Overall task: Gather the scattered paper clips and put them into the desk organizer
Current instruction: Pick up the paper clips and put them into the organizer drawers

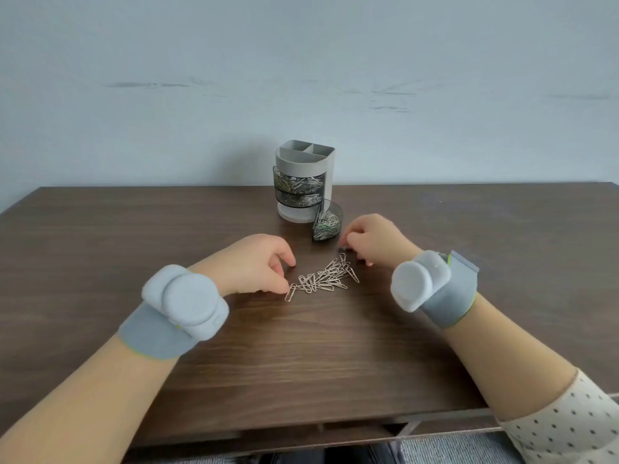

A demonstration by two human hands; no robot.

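Two hands low over a dark wood-grain desk, one either side of a loose heap of silver paper clips lying near the middle, somewhat nearer the far edge than the near one. Left hand curled, knuckles up, thumb and forefinger drawn close together, thumb tip touching the clip at the left end of the heap; whether any clip is actually pinched, cannot tell. Right hand likewise curled into a loose fist at the far right end of the heap, fingertips bent down toward the desk surface beside the topmost clips; something small and dark at those fingertips, too blurred to name, and no telling whether held.

Pale grey desk organizer upright close to the far edge, roughly central, with open compartments on top and two dark see-through drawers closed in its front, both showing clips inside. Third see-through drawer swung out at the base toward the right, resting on the desk, partly filled with clips, just beyond the right hand's knuckles.

Grey wristband with a rounded pale puck on each wrist. Dotted cream sleeve at the right forearm, near the near right corner. Plain pale wall behind the desk.
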